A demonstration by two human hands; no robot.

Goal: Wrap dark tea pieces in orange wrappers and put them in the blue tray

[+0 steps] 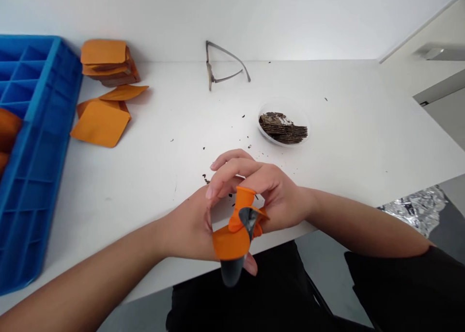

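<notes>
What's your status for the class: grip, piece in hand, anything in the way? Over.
Left hand, right hand: shared grip on curled orange piece. Dark underside showing. Dark crumbs beside hands; clear tub beyond, apparently not blocking.

One head-worn camera: view from above the near table edge (145,291), facing forward and down; close range; wall (290,17) across top of frame; no second view.
</notes>
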